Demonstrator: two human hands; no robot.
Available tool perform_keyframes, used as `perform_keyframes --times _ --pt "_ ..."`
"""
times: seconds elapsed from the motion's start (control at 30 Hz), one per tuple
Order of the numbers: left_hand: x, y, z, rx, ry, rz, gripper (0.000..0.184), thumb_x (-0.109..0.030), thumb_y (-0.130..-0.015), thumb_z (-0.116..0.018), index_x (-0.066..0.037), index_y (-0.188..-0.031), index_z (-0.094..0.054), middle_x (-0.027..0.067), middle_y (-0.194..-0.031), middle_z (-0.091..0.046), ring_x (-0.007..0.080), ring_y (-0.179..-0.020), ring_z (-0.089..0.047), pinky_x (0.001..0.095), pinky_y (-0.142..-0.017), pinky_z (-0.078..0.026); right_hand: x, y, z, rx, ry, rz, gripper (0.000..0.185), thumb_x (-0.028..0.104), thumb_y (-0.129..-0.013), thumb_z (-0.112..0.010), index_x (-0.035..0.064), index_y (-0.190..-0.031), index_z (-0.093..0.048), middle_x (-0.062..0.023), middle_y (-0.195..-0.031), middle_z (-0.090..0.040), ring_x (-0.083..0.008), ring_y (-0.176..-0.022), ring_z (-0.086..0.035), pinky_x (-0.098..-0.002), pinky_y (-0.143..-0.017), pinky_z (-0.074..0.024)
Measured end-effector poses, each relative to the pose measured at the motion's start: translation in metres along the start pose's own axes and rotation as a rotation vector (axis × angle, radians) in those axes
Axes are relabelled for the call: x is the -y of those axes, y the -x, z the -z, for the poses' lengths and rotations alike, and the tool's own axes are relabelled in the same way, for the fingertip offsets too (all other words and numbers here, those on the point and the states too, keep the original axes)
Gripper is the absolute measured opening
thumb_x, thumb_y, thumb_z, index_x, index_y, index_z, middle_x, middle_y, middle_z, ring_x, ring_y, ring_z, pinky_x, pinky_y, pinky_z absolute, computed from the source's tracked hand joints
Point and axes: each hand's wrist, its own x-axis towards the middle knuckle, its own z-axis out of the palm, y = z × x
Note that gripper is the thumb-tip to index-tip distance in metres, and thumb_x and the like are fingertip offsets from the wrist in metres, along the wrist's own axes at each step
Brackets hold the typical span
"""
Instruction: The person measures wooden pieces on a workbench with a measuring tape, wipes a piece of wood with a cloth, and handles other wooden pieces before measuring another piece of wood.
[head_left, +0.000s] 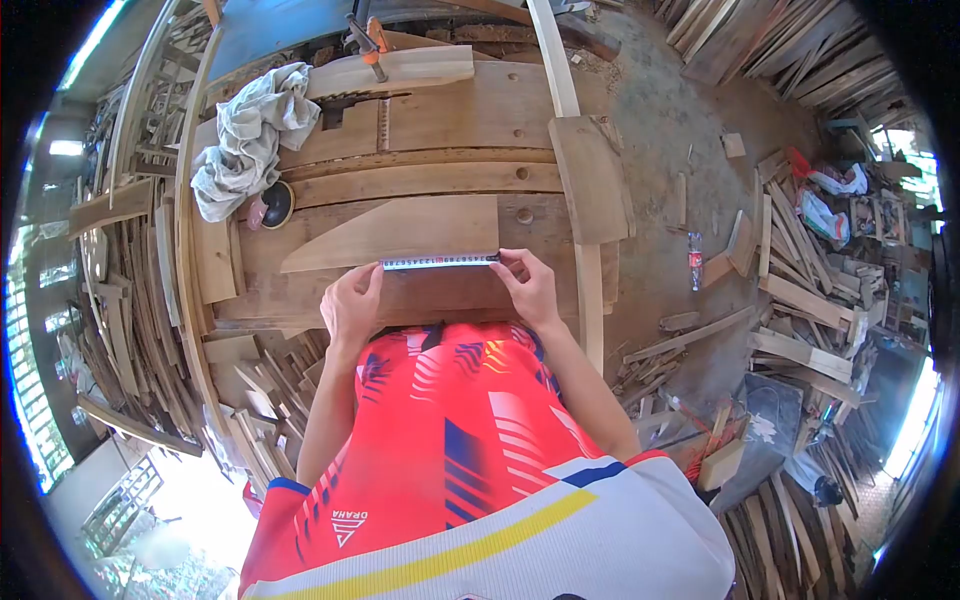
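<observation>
Perhaps the tape (437,264), pinched by the left hand (352,303) at nine o'clock and the right hand (531,288) at three, could skew from the board (420,230) if either slips.

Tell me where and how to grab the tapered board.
Grip the tapered board by its wide, square-cut end, coming from the right. It lies flat and narrows leftward to a point, so the broad end should probably give a firmer hold.

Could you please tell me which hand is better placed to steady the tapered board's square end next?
Probably the right hand: it pinches the tape measure beside the square end of the tapered board, while the left hand holds the tape farther along, toward the pointed end.
</observation>
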Motion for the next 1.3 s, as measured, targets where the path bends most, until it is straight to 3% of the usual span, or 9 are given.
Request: perform_keyframes --times 0.3,0.53,0.63,0.83,0.87,1.0,1.1,1.23,1.3 --pt "-0.004 -0.002 0.004 0.047 -0.037 0.034 0.034 -0.045 -0.096 -0.070 -0.016 -0.107 -0.083 0.0178 -0.083 -0.076 0.0339 -0.078 -0.074 0.0447 -0.077 -0.057 0.002 -0.002 0.001 0.015 -0.001 -0.005 0.030 0.020 -0.092 -0.084 0.0027 -0.114 -0.075 -0.0082 -0.076 -0.072 -0.0115 -0.067 -0.066 -0.0288 -0.064 -0.0525" --pt "0.037 -0.017 -0.014 0.247 0.581 0.144 0.020 -0.015 -0.092 -0.078 -0.001 -0.106 -0.073 0.0061 -0.093 -0.078 0.0126 -0.082 -0.072 0.0303 -0.073 -0.058 0.028 -0.004 0.006 0.053 -0.301 -0.160 0.028 0.010 -0.097 -0.077 0.0031 -0.123 -0.068 -0.0047 -0.102 -0.073 -0.0123 -0.080 -0.069 -0.0262 -0.069 -0.0547" --pt "0.021 -0.008 0.002 0.477 0.630 0.226 0.019 -0.015 -0.094 -0.076 -0.001 -0.107 -0.073 0.0064 -0.092 -0.077 0.0134 -0.080 -0.071 0.0303 -0.074 -0.058 0.061 -0.019 0.009 -0.011 -0.685 -0.281 0.028 0.007 -0.099 -0.073 0.0012 -0.125 -0.066 -0.0066 -0.106 -0.072 -0.0132 -0.083 -0.070 -0.0264 -0.067 -0.0543" --pt "0.016 0.002 -0.036 0.690 0.500 -0.127 0.028 -0.025 -0.090 -0.078 -0.003 -0.107 -0.073 0.0077 -0.089 -0.075 0.0148 -0.082 -0.070 0.0322 -0.077 -0.057 0.071 -0.092 0.002 0.059 -0.334 -0.173 0.015 0.010 -0.099 -0.072 0.0045 -0.113 -0.074 -0.0033 -0.102 -0.075 -0.0105 -0.089 -0.069 -0.0260 -0.075 -0.0527" --pt "0.007 0.001 -0.039 0.734 0.334 -0.133 0.037 -0.034 -0.086 -0.081 -0.005 -0.107 -0.072 0.0126 -0.091 -0.076 0.0237 -0.086 -0.074 0.0379 -0.080 -0.058 0.070 -0.100 0.002 0.083 -0.256 -0.146 0.013 0.010 -0.098 -0.073 0.0033 -0.109 -0.075 -0.0029 -0.098 -0.075 -0.0096 -0.087 -0.068 -0.0258 -0.074 -0.0526" --pt "-0.020 0.028 -0.042 0.207 -0.038 -0.497 0.032 -0.039 -0.091 -0.078 -0.009 -0.102 -0.074 0.0152 -0.091 -0.077 0.0374 -0.088 -0.074 0.0447 -0.076 -0.058 0.054 -0.126 0.004 0.115 -0.259 -0.231 0.013 0.014 -0.099 -0.073 0.0015 -0.103 -0.076 -0.0019 -0.092 -0.074 -0.0075 -0.084 -0.065 -0.0252 -0.076 -0.0509" --pt "-0.027 0.029 0.001 0.144 0.067 -0.186 0.026 -0.034 -0.093 -0.076 -0.009 -0.103 -0.075 0.0147 -0.086 -0.076 0.0368 -0.081 -0.074 0.0443 -0.071 -0.058 0.044 -0.135 0.006 -0.082 -0.275 -0.184 0.017 0.016 -0.101 -0.072 0.0013 -0.108 -0.075 -0.0021 -0.092 -0.074 -0.0075 -0.082 -0.064 -0.0250 -0.076 -0.0507" --pt "0.009 0.035 -0.023 0.286 0.457 -0.012 0.024 -0.021 -0.096 -0.076 0.000 -0.105 -0.074 0.0100 -0.078 -0.074 0.0150 -0.067 -0.068 0.0323 -0.063 -0.053 0.017 -0.063 0.001 -0.385 -0.039 0.054 0.021 0.019 -0.102 -0.071 0.0020 -0.114 -0.072 -0.0020 -0.094 -0.074 -0.0097 -0.077 -0.064 -0.0273 -0.072 -0.0526" --pt "0.018 0.034 -0.039 0.311 0.465 -0.027 0.018 -0.015 -0.095 -0.074 0.000 -0.106 -0.075 0.0124 -0.088 -0.077 0.0192 -0.082 -0.075 0.0340 -0.077 -0.058 0.003 -0.024 0.008 -0.120 -0.256 -0.292 0.026 0.025 -0.100 -0.075 0.0017 -0.111 -0.075 -0.0043 -0.091 -0.075 -0.0124 -0.076 -0.066 -0.0309 -0.073 -0.0547"
